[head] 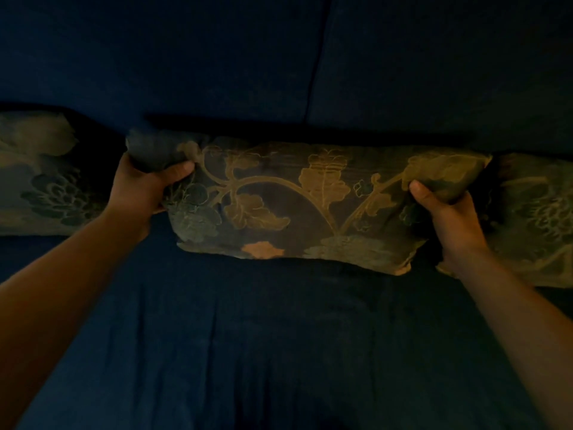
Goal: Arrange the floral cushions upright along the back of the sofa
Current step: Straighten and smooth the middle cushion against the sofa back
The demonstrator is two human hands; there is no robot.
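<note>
A dark floral cushion with gold leaves and vines stands against the back of the dark blue sofa, in the middle of the view. My left hand grips its upper left corner, thumb on the front. My right hand grips its upper right corner the same way. Another floral cushion leans against the sofa back at the far left. A third floral cushion stands at the far right, partly behind my right hand.
The blue sofa seat stretches toward me below the cushions. A seam splits the sofa back into two panels. The room is dim.
</note>
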